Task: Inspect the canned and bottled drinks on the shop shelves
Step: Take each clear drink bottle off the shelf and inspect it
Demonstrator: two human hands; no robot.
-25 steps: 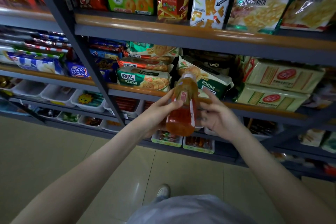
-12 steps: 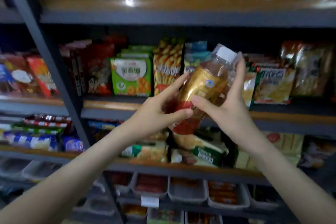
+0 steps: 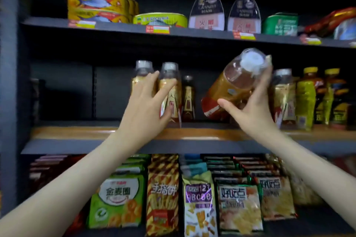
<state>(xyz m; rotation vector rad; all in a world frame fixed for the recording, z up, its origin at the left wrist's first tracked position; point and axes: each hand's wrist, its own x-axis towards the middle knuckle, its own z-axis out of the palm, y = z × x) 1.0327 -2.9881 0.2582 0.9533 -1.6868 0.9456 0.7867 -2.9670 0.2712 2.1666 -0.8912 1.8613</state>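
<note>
My right hand point(image 3: 250, 107) grips a tea bottle point(image 3: 229, 86) with a gold and red label and a white cap, tilted with its cap up and to the right, just above the middle shelf point(image 3: 77, 132). My left hand point(image 3: 146, 107) is spread, its fingers reaching around a matching gold-labelled bottle point(image 3: 173, 100) standing on that shelf; whether they touch it is unclear. Another such bottle point(image 3: 141, 72) stands behind my fingers, and a smaller dark bottle point(image 3: 187, 100) stands between my hands.
More bottles, gold point(image 3: 285, 98) and yellow-green point(image 3: 306, 100), stand at the shelf's right. Fish tins point(image 3: 98, 5) and canned ham point(image 3: 209, 13) sit on the top shelf. Snack packets point(image 3: 199, 202) fill the shelf below. A dark upright point(image 3: 8, 82) bounds the left.
My view has risen from the snack shelves to the drinks shelf. My left hand has let go of the bottle and reached to a standing bottle; my right hand alone holds the tilted bottle.
</note>
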